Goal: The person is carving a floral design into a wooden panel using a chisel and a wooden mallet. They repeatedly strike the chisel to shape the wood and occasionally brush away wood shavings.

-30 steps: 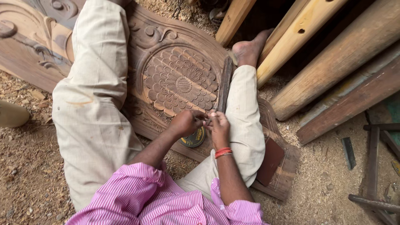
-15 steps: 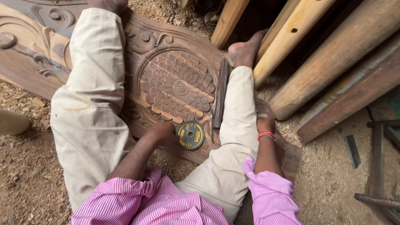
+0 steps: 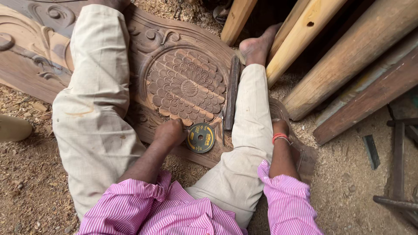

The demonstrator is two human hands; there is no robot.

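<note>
I sit on the ground with a carved wooden panel (image 3: 185,87) between my legs; its round flower medallion faces up. My left hand (image 3: 170,132) rests on the panel's lower edge, fingers curled, beside a dark round cutting disc (image 3: 200,137) with a yellow label. I cannot tell if it grips anything. My right hand (image 3: 280,127), with an orange band at the wrist, reaches down past my right leg onto the panel's right end; its fingers are hidden. A long dark wooden mallet or bar (image 3: 232,91) and a thin chisel (image 3: 222,130) lie on the panel next to my right leg.
Several long timber beams (image 3: 348,52) lean at the upper right. Sawdust and wood chips cover the ground (image 3: 26,174). Metal rods (image 3: 398,174) and a small flat tool (image 3: 371,150) lie at the right. More carved scrollwork (image 3: 30,48) extends to the upper left.
Both hands were together over the disc a second ago. They have separated: the right hand moved out past my right leg, the left stays by the disc, which is now uncovered.
</note>
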